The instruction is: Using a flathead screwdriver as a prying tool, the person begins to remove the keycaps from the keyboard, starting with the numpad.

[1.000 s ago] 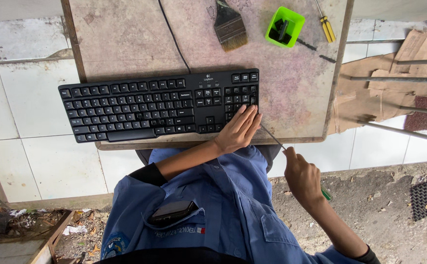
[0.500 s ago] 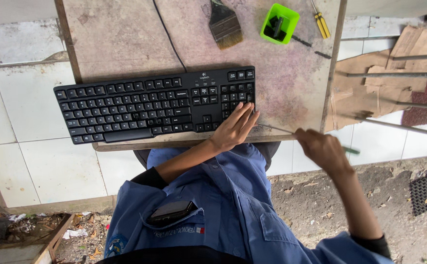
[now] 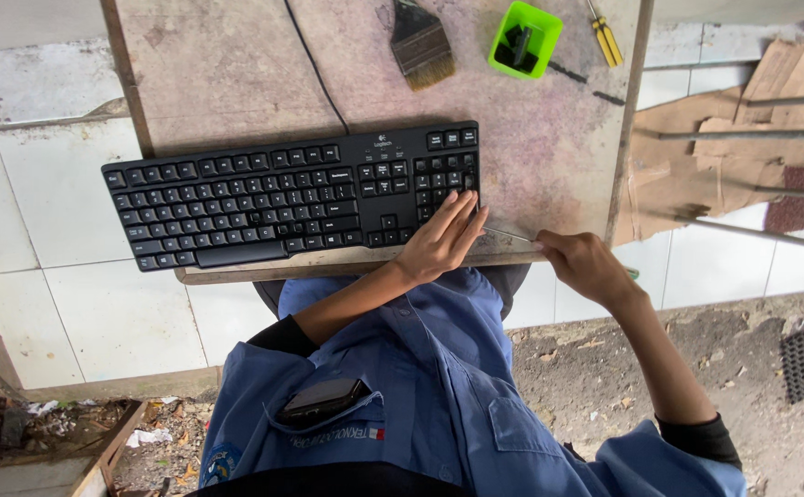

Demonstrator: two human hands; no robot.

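Observation:
A black keyboard (image 3: 264, 198) lies on a worn wooden table (image 3: 218, 74), its cable (image 3: 315, 69) running away from me. My left hand (image 3: 441, 241) rests flat on the keyboard's right end, fingers over the number keys. My right hand (image 3: 584, 265) is at the table's front edge, closed around a thin screwdriver (image 3: 510, 236). Its metal shaft points left toward the keyboard's right side, and a bit of green handle shows behind the hand. Whether the tip touches the keyboard, I cannot tell.
At the table's far side lie a paint brush (image 3: 420, 46), a green tray (image 3: 540, 23) holding dark parts, and a yellow screwdriver (image 3: 604, 39). Cardboard (image 3: 696, 175) and a metal stool frame (image 3: 770, 230) stand to the right. A phone (image 3: 324, 400) sits in my shirt pocket.
My right hand has risen from below the table edge to the table's front, bringing the screwdriver shaft close to the keyboard's right end. My left hand stayed on the keyboard.

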